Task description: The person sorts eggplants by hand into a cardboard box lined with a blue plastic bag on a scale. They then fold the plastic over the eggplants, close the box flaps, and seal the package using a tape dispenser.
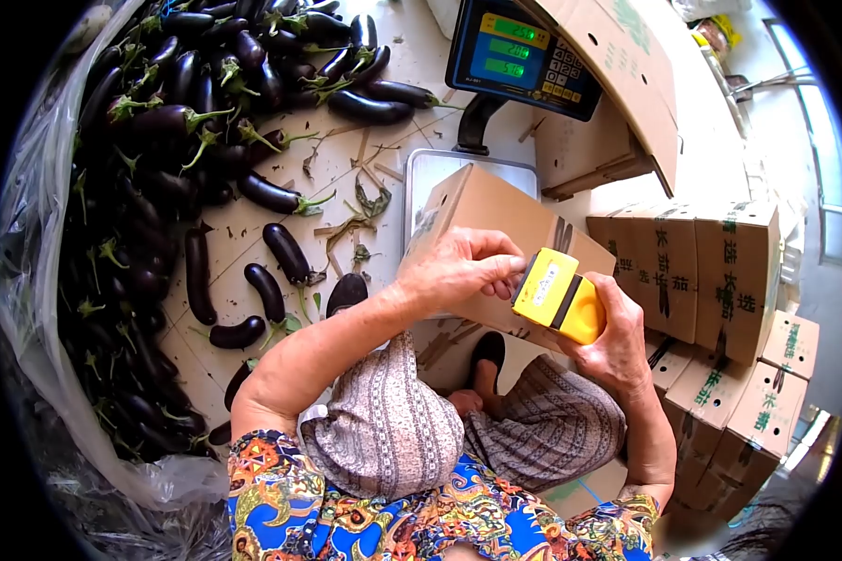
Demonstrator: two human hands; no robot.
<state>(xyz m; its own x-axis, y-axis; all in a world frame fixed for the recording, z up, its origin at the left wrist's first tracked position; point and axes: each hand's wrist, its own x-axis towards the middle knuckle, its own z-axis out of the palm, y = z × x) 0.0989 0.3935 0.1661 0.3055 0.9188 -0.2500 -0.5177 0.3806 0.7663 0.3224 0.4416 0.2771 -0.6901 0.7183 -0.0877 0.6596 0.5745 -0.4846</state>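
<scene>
My right hand (614, 329) is wrapped round a yellow box-shaped device (561, 297) with a black band and a small white label. It is held over the near side of a cardboard box (505, 210). My left hand (468, 268) is closed in a pinch, fingertips right at the device's left edge; what they grip, if anything, cannot be made out. The box stands on the metal plate of a scale (419, 178), just beyond my hands. The scale's display (524, 56) shows lit green digits.
A large heap of eggplants (173, 178) lies at left inside clear plastic sheeting (42, 280). Loose eggplants (285, 252) and dry scraps (346, 224) lie on the tiled floor (243, 238). Printed cartons (688, 276) are stacked at right. An open carton (617, 75) stands behind the display.
</scene>
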